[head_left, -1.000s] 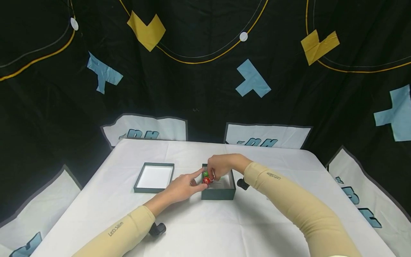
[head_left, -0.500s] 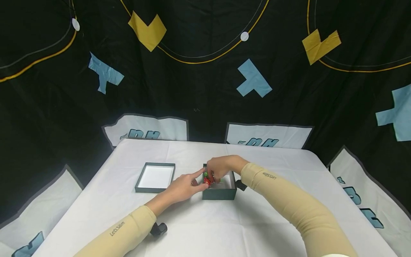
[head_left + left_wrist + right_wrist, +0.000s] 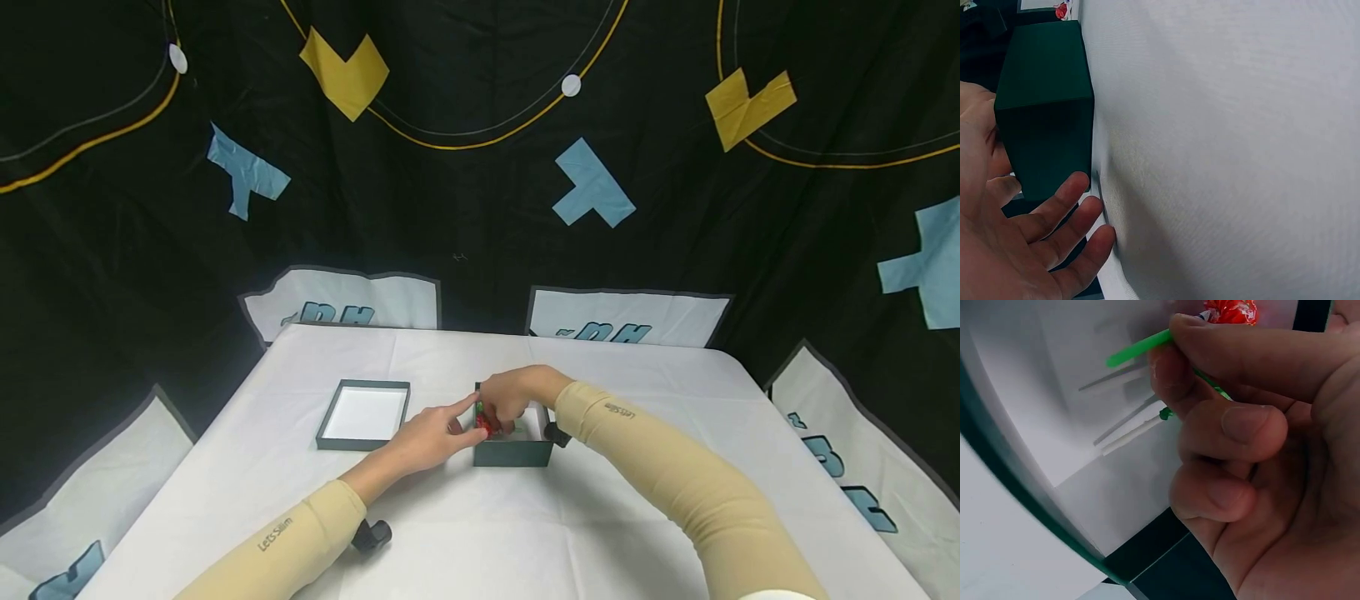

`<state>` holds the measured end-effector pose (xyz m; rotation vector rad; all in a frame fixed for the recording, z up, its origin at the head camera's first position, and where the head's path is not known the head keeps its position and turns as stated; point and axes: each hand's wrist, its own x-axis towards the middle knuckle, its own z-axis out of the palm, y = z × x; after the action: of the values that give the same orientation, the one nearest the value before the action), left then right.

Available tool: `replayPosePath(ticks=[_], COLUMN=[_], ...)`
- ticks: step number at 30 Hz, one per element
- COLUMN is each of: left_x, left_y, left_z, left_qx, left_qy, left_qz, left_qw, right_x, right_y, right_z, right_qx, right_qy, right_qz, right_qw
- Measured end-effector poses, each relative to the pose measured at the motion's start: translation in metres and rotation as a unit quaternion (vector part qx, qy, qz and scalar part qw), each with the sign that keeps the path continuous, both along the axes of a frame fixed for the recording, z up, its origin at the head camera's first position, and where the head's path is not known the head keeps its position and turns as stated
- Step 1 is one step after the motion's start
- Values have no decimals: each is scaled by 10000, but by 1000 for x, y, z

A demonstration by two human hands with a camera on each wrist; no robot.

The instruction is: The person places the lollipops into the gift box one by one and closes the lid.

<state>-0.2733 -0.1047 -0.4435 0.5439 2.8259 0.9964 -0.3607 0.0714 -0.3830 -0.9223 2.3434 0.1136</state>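
A dark green box [image 3: 512,454] with a white inside stands uncovered on the table. My right hand [image 3: 510,393] reaches into it from above. In the right wrist view, its thumb and forefinger pinch the bright green stick of a red-wrapped lollipop [image 3: 1232,311]. Below this stick lies a green-wrapped lollipop [image 3: 1132,437] with a white stick, partly hidden by the fingers. My left hand [image 3: 423,437] is at the box's left side, thumb and forefinger stretched out against it. The left wrist view shows its other fingers [image 3: 1066,240] spread loosely beside the dark green wall.
The shallow box lid [image 3: 351,443], white inside with a dark green rim, lies left of the box. A white cloth [image 3: 480,533] covers the table. Behind it hangs a black curtain [image 3: 450,225] with tape shapes on it. Dark wrist cameras [image 3: 371,536] stick out beneath the sleeves.
My right hand has shifted slightly left and lower in the box, covering more of the lollipops. The left hand stays in place at the box's side.
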Motion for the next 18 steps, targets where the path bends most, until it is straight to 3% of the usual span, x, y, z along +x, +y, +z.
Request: replayPosePath(ticks=[18], left_x=[1], left_y=[1], left_z=[1], left_qx=[-47], left_qy=[-21], left_qz=[25], left_qw=[10000], right_x=[0], right_y=[-3], right_z=[-10], right_qx=[-103], right_qy=[-169], right_qz=[-398], right_qw=[9990])
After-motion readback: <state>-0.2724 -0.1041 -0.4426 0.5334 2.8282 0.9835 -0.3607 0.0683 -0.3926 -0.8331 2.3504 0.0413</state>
